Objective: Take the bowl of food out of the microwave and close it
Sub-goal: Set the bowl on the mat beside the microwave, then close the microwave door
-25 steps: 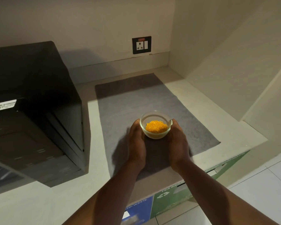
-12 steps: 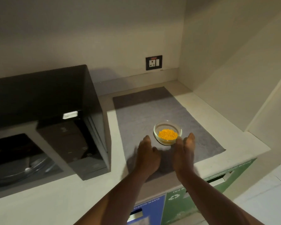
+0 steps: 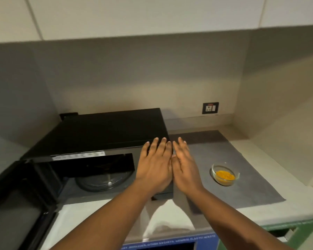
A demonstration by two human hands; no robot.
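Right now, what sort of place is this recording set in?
Probably a small kitchen or pantry corner: a black microwave with its door open, a bowl of food on a grey mat, and labelled waste bins beneath.

Pale countertop (image 3: 271, 212) set into a corner. Directly on it: 1 black microwave (image 3: 105, 134) at left, door (image 3: 16, 201) swung open, and 1 grey mat (image 3: 229, 156) just beside, carrying 1 glass bowl (image 3: 224, 175) of orange food.
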